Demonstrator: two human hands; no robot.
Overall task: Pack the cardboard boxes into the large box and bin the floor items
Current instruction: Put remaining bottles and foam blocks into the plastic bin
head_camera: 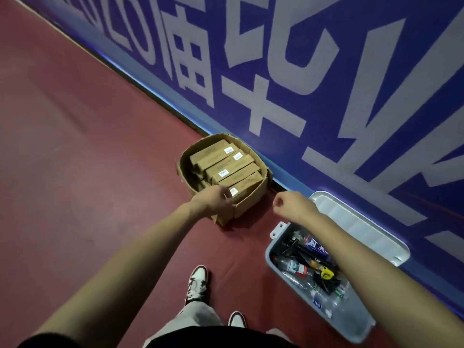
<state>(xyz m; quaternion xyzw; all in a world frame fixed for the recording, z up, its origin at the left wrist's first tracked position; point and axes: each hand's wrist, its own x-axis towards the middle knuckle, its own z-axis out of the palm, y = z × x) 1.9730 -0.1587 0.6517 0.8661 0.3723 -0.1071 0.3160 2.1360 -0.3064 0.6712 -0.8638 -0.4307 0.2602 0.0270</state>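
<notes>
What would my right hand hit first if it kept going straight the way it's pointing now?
Probably the near side wall of the large box, just ahead of your right hand. Depth is unclear, so it might pass above the rim.

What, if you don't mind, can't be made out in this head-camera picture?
Head view:
- Left hand fingertips: hidden by its own knuckles at the large box, so grip unclear.
- Labels on the small boxes: too small to read.
- Bin contents: partly covered by the right forearm.
</notes>
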